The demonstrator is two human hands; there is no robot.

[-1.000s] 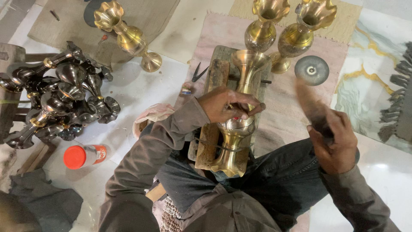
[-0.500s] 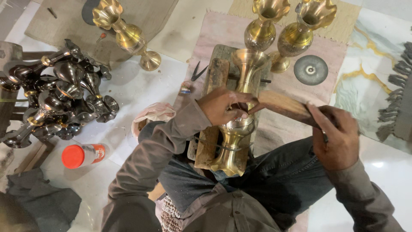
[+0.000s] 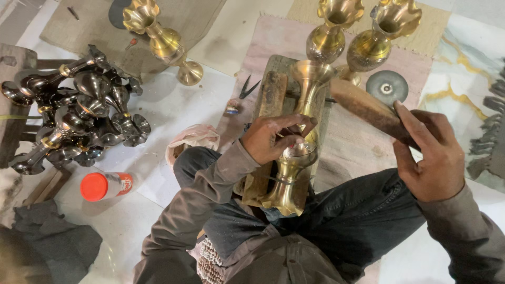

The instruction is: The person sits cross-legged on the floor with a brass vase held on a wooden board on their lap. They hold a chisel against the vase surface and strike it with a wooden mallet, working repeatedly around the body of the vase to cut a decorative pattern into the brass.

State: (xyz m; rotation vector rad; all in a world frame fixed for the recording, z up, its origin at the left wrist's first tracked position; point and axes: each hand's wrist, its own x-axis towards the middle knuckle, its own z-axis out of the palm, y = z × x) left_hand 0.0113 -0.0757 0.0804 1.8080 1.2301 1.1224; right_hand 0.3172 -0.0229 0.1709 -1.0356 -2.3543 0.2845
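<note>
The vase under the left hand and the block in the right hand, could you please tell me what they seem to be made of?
The vase looks like polished brass: golden yellow, with bright mirror-like glints on its curves. The left hand rests on its middle. The block in the right hand looks like wood: dull brown, matte, with a worn, grainy surface; the exact wood cannot be told.

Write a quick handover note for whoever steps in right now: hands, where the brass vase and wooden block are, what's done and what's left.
Left hand grips the middle of the brass vase, which lies on the wooden board across the lap.
Right hand holds the wooden block, its far end at the vase's neck.
Done: three polished brass vases stand on the floor ahead.
Left: the dark vase pile at the left looks unfinished; the held vase remains in work.
</note>
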